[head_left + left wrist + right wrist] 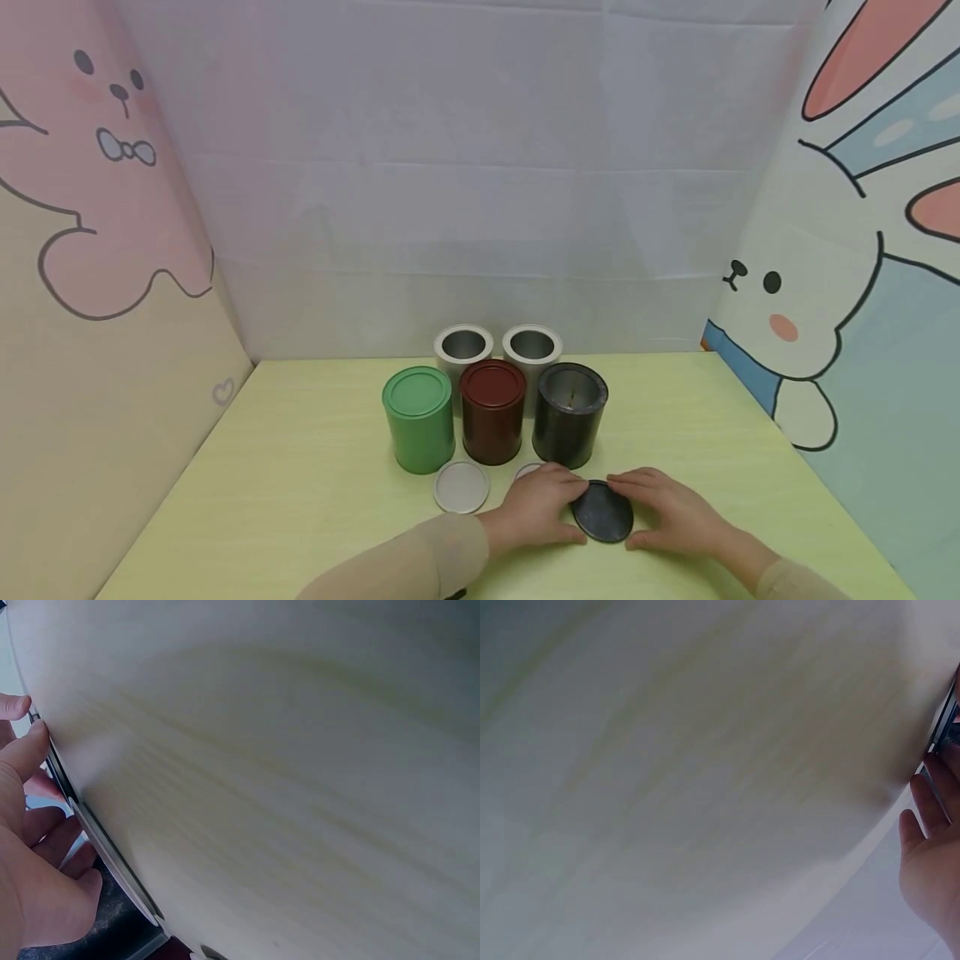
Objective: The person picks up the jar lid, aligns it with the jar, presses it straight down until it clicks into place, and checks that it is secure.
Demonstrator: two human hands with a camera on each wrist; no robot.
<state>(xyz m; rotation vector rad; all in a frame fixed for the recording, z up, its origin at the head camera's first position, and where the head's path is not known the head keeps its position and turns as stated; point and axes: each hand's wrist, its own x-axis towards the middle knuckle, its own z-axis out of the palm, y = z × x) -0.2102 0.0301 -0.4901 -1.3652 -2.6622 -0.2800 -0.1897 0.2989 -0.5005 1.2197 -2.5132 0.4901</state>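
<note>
— Fingers first: how do they sit on that black lid (603, 512)?

— Left hand (538, 507) curls its fingertips against the lid's left edge; right hand (670, 510) does the same on the right edge. Both pinch the rim from opposite sides, with the lid between them, flat or barely tipped on the table (300, 467).

— Which hand is nearer?

— Neither; they touch it equally. The lid is round, so no long axis matters.

— And outward from there?

— Straight beyond, on the far side, stands the open black tin (569, 414), just past the fingertips. Left of it are the dark red tin (492, 411) and green tin (418, 418), both lidded.
</note>
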